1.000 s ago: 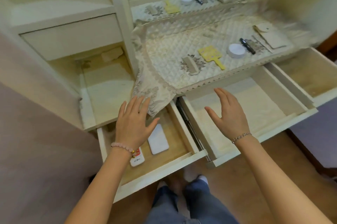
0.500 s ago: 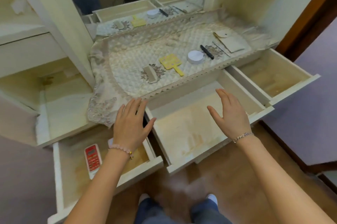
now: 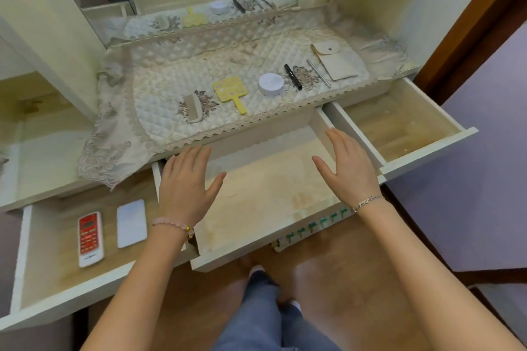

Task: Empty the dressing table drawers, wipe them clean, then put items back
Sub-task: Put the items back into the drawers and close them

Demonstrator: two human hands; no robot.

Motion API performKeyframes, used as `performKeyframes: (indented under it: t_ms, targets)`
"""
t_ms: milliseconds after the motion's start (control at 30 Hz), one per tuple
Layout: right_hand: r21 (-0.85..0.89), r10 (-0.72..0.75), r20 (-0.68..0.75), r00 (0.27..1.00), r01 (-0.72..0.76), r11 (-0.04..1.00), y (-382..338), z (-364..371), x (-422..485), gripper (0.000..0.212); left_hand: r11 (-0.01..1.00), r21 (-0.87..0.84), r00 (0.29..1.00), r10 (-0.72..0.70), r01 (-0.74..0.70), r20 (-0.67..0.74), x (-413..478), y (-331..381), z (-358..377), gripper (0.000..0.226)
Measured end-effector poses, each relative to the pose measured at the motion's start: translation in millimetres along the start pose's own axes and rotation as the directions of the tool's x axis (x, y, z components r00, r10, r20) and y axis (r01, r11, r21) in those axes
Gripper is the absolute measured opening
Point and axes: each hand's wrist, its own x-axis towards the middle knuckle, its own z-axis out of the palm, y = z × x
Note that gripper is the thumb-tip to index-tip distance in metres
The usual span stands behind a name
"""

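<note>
Left grip (image 3: 182, 188) and right grip (image 3: 350, 173), both wide and holding nothing, hover above the open middle drawer (image 3: 265, 196).

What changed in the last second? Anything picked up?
The left hand moved right, from over the left drawer to the middle drawer. Nothing was picked up; both hands are open. The right hand still hovers there; remote and phone lie untouched.
</note>
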Motion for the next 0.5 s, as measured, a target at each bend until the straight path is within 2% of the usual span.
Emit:
performKeyframes:
  t_ms: [233,500]
  targets:
    - [0.005,-0.019,0.011,1.000,0.019,1.000,20,10,38,0.064,0.999,-0.008,0.999,-0.047,0.047,0.024,30,1,19,0.067]
    - [0.066,-0.066,0.114,0.991,0.059,0.996,12,49,121,0.062,0.988,-0.024,0.986,-0.152,0.154,0.070,82,-22,46,0.067]
